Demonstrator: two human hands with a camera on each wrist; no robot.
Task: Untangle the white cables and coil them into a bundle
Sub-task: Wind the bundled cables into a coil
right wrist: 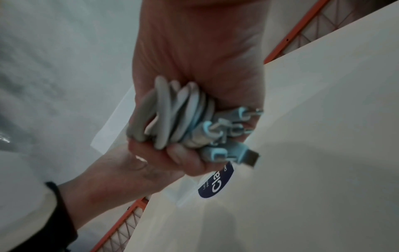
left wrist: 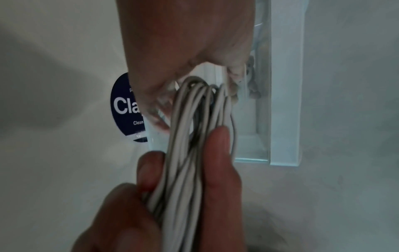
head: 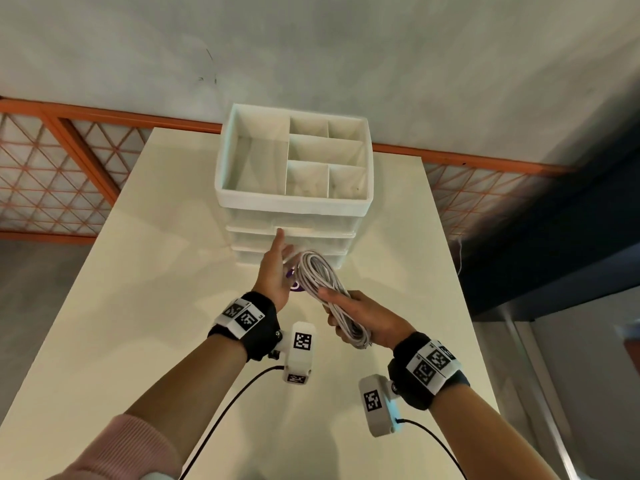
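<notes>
My right hand (head: 360, 315) fingers grip the coiled cables (head: 323, 289); my left hand (head: 275, 271) fingers, extended, touch the drawer unit (head: 294, 233).

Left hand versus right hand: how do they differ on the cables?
The right hand wraps its fingers round the middle of the cable bundle; the left hand only meets its far loop, index finger outstretched. The right hand sits nearer the person, the left hand nearer the drawer unit. Both wear black marker wristbands.
</notes>
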